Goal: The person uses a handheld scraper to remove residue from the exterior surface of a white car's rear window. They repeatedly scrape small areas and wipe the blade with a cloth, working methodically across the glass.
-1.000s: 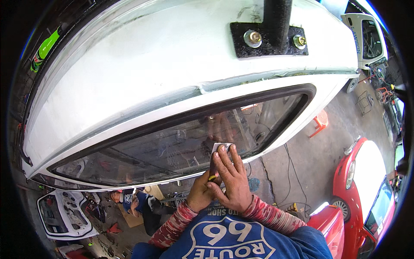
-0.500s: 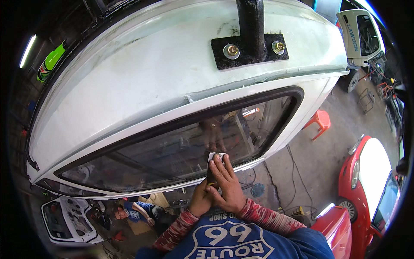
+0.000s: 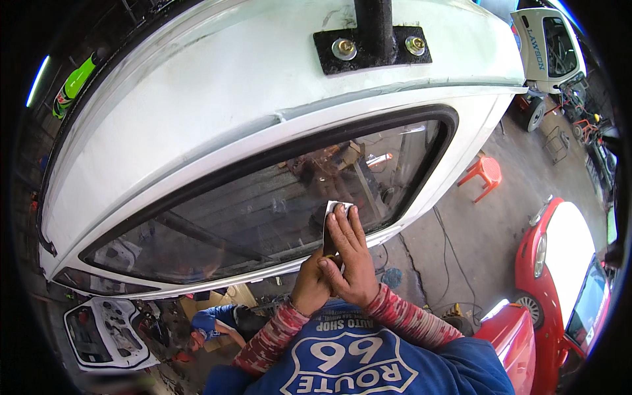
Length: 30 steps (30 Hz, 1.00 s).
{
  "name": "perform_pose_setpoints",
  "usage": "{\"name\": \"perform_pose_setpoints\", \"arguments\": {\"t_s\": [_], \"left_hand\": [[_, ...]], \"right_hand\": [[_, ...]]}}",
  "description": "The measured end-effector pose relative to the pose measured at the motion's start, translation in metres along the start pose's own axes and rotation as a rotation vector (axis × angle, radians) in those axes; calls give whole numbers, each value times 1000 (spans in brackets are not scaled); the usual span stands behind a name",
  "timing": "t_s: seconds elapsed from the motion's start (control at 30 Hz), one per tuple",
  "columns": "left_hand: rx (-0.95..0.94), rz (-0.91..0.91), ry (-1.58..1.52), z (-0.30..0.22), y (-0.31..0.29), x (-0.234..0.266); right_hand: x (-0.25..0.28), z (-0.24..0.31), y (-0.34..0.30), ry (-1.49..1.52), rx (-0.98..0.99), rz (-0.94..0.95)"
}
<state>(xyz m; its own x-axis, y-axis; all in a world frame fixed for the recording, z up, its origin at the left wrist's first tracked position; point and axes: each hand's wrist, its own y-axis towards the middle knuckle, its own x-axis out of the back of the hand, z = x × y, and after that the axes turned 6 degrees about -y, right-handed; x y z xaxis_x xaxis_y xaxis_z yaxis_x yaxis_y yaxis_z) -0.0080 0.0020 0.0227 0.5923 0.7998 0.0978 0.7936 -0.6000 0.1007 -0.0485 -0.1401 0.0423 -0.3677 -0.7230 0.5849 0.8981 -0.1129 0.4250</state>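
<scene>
White pad [image 3: 334, 209] pressed on dark window glass [image 3: 263, 210] near its lower rubber edge, under flat right hand [image 3: 349, 253]; left hand [image 3: 313, 283] closed behind, contents unclear. Orange stool [image 3: 486, 174], red car [image 3: 566, 276] beyond.

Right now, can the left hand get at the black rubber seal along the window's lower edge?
Probably yes. The left hand sits just under the right hand, which presses a small pale pad on the glass. The black rubber seal runs close by, with nothing lying between.
</scene>
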Motion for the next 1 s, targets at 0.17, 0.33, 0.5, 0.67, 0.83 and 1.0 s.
{"name": "perform_pose_setpoints", "arguments": {"t_s": [0.17,0.33,0.5,0.67,0.83,1.0], "left_hand": [[81,-20,53,-11,1,0],[-131,24,68,-27,20,-8],[341,181,-70,-39,-3,13],[409,354,-64,-43,-43,35],[457,430,25,-52,-71,50],[394,223,-230,-64,-88,70]], "right_hand": [[0,8,4,83,-52,104],[21,-4,8,-5,-3,-61],[20,-18,-11,467,-287,-364],[20,-19,-36,887,-425,84],[29,-26,-55,953,-462,188],[33,-35,-54,678,-651,-161]]}}
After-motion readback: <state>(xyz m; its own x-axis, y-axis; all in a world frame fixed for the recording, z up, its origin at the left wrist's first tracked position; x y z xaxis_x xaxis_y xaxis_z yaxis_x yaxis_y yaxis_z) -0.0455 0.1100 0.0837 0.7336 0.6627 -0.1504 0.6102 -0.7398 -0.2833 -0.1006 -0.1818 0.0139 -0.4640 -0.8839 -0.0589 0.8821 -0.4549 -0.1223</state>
